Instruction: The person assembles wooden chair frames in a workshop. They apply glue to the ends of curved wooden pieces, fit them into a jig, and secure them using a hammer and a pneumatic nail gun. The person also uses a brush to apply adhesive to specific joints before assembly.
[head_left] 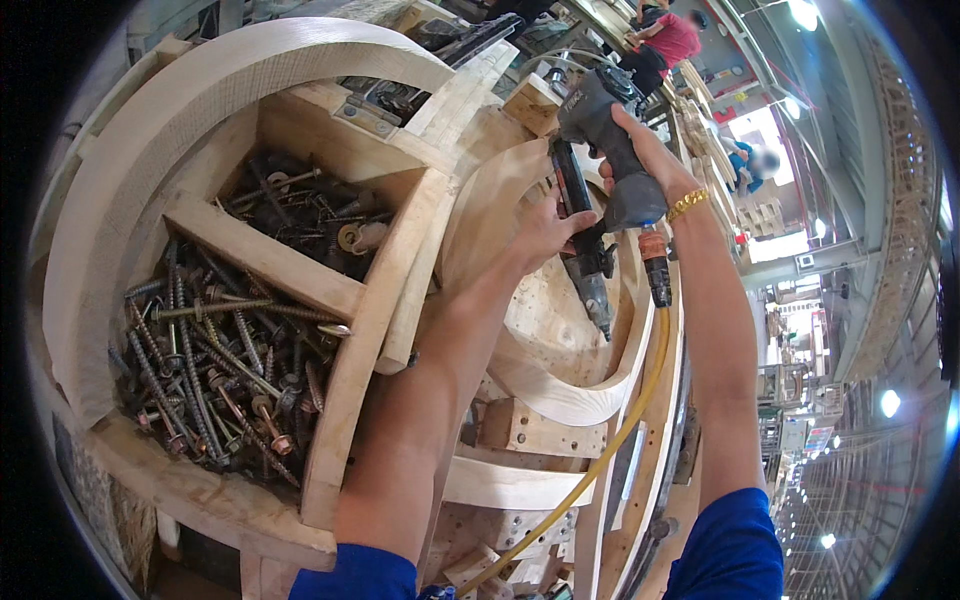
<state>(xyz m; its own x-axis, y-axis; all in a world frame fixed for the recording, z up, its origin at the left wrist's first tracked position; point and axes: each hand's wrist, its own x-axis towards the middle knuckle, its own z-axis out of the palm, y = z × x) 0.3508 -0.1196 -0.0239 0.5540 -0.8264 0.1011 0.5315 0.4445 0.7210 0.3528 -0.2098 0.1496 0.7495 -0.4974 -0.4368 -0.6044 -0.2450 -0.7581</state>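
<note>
A black air nail gun [632,178] hangs in front of me, its narrow nose pointing down toward the workbench. My right hand [640,150] is wrapped round its handle. With the fingers closed, my left hand [548,232] grips the slim magazine [572,185] of the same tool. From the base of the handle, an orange and black coupling [654,262] leads into a yellow air hose [630,420]. Beneath the nose lies a curved, ring-like wooden frame [575,400] on the bench. The gun's tip appears apart from the frame.
At left stands a divided wooden box [330,420] holding many long screws [215,360] and other hardware. A large curved wooden piece [95,230] arches round it. Wooden blocks [535,428] sit below the ring. Far off, a person in red [675,40] and one in blue [745,165] are visible.
</note>
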